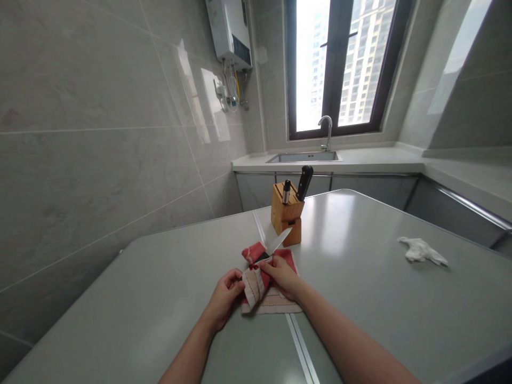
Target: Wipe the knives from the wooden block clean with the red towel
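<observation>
A kitchen knife (279, 241) points up and to the right, its blade bare and its dark handle partly covered by a red and pale towel (253, 286). My right hand (283, 276) is closed on the towel, thumb and fingers pinching it around the handle. On the other side, my left hand (228, 292) is closed with its fingertips at the towel's left edge; the exact grip is partly hidden. Just beyond the blade tip stands a wooden knife block (286, 216). A large black-handled knife (304, 182) and a slimmer dark handle (286, 191) stick out of its top.
The grey table (168, 314) has a pale seam strip (300, 344) running across it. A crumpled white tissue (422, 250) lies to the right. Past the table's far edge are a counter with a sink (304, 157), a tap (328, 132), and a tiled wall at left.
</observation>
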A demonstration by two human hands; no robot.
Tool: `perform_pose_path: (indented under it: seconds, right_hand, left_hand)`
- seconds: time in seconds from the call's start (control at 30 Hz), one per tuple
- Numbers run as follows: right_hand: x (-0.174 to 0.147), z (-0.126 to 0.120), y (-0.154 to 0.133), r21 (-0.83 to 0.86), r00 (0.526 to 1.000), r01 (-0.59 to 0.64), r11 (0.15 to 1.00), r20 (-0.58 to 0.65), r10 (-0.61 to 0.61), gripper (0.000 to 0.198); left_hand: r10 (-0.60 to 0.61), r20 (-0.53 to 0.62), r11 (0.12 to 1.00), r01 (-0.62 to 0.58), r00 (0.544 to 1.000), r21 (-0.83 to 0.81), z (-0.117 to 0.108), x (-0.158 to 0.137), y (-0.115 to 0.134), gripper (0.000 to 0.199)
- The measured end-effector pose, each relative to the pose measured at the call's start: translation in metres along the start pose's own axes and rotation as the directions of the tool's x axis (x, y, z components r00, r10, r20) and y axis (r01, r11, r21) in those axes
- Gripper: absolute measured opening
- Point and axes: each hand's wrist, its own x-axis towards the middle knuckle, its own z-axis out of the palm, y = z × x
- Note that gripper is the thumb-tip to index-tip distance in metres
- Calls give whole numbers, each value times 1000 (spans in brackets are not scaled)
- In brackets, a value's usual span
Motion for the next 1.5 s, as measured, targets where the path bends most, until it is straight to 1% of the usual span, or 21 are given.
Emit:
perform_pose_path:
  seconds: [0.13,0.23,0.3,0.43,0.6,0.73,0.97,1.13,1.2,1.3,1.5]
  right_hand:
    - [0,1,0,-33,999,-14,999,-42,13,32]
    - [0,2,-1,-35,1000,9,999,-20,-9,33]
    - [0,2,-2,-45,1000,15,999,-15,-16,35]
    - [0,1,-1,-57,1000,8,998,-5,-9,37]
    - [1,-2,4,-49,1000,12,999,-27,-13,34]
    - [2,-3,5,-60,1000,1,998,-18,-2,34]
    - [2,-2,3,-75,1000,27,997,-7,-27,32]
    - [1,-1,3,-92,998,50,995,-38,-54,33]
    - [0,0,1,-83,998,58,995,-22,-60,33]
    - [-1,1,-1,-76,998,58,995,36,-56,31]
    - [1,0,-1,-148,995,100,984,36,-96,30]
  left_hand:
    - [10,-17,999,-9,1000,37,3,0,3,31]
    - [26,-6,996,-25,1000,91,4,0,3,31]
    - [20,-4,995,-20,1000,101,6,-1,3,35]
    - [-19,-37,996,22,999,84,10,-1,2,46]
    - [-40,-46,993,45,998,109,10,0,1,45]
    - [-25,-34,997,28,999,78,8,0,2,45]
    - [-49,-12,998,49,999,41,7,0,2,42]
    - [-34,-1,999,34,999,35,2,1,-1,37]
    - [-20,4,998,19,1000,55,1,1,-2,37]
    - [4,18,995,-5,1000,100,0,1,-3,36]
    - [44,39,986,-50,998,160,-3,3,-5,38]
